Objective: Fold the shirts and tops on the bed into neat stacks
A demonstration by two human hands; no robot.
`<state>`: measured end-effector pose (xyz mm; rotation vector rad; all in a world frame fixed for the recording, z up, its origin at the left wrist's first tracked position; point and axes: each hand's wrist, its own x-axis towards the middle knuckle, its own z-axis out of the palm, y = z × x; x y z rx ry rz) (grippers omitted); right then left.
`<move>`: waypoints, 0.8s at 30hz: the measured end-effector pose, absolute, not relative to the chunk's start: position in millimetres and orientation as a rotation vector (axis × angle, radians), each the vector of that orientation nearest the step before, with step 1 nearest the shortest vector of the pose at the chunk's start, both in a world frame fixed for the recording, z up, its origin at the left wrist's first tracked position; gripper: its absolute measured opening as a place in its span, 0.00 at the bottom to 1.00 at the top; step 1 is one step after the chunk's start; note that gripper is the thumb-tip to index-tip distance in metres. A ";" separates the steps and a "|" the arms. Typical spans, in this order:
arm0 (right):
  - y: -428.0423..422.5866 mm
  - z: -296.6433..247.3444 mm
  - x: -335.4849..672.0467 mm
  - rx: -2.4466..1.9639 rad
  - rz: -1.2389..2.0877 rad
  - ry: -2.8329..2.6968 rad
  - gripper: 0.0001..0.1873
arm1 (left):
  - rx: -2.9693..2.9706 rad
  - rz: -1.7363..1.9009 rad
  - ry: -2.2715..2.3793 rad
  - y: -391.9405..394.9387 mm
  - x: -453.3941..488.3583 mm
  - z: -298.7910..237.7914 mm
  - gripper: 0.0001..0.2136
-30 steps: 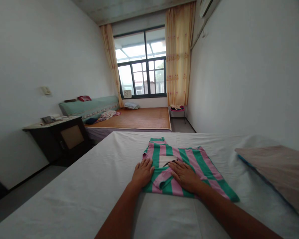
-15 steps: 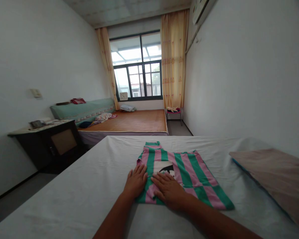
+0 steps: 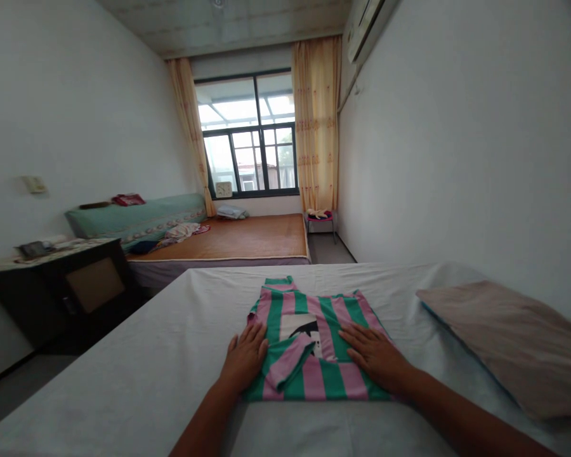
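Observation:
A pink and green striped shirt [image 3: 309,336] with a white printed patch lies partly folded on the white bed sheet [image 3: 137,381] in front of me. My left hand [image 3: 244,357] rests flat on the shirt's left edge, fingers stretched out. My right hand [image 3: 374,354] lies flat on the shirt's right side, fingers spread. A folded sleeve crosses the shirt between the two hands.
A beige pillow [image 3: 499,336] lies on the bed to the right by the wall. A dark cabinet [image 3: 61,292] stands at the left. Beyond the bed are a low bed with a woven mat [image 3: 238,238], a small stool [image 3: 320,219] and a curtained window [image 3: 250,136].
My right hand slid from the shirt's middle to its right side. The shirt's long right part has been folded in, so it looks narrower. The view shifted slightly left.

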<state>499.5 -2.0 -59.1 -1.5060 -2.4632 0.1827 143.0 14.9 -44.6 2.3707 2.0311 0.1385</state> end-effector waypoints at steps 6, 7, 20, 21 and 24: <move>33.0 -59.5 560.8 -1.618 0.157 -2.366 0.27 | 2.359 0.128 1.985 17.9 142.3 -32.2 0.23; 42.5 -56.7 570.1 -1.661 0.153 -2.327 0.27 | 2.361 0.110 1.965 19.8 142.8 -26.6 0.23; 112.4 -64.9 600.3 -1.813 0.064 -2.228 0.24 | 2.302 -0.100 2.153 88.8 122.6 16.1 0.18; 118.5 -62.0 602.0 -1.819 0.066 -2.172 0.23 | 2.282 -0.030 2.184 95.4 120.3 17.2 0.18; 138.2 -51.7 599.1 -1.764 0.160 -2.083 0.24 | 2.201 0.267 2.134 117.4 122.9 15.7 0.17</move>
